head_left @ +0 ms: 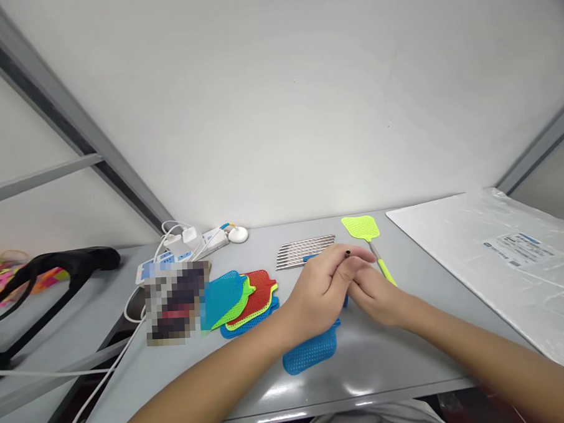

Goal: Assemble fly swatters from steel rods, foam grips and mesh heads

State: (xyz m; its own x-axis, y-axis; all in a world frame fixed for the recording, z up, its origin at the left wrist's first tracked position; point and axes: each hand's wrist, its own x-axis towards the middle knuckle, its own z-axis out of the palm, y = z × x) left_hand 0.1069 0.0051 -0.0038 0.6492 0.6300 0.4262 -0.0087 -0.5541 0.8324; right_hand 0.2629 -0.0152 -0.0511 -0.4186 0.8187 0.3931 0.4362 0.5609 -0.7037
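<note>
My left hand (323, 286) and my right hand (374, 293) are pressed together above the middle of the table, fingers closed round a fly swatter handle (347, 253). Its dark round end pokes out at the top, and a bit of blue shows below; the rest is hidden by my hands. A blue mesh swatter head (311, 352) lies beneath my left wrist. Behind my left hand are several silver metal rods (302, 251), with a blue piece (311, 257) partly covered by the hand. Beyond my right hand lies a yellow-green fly swatter (363, 227) with a metal shaft and matching grip.
Loose swatter heads (224, 296) in blue, green and red overlap to the left, beside a blurred-out item (177, 303). A power strip (165, 266) with white plugs and cables stands behind. On the right lies a large plastic-wrapped white panel (475, 247); a black strap (74, 270) hangs far left.
</note>
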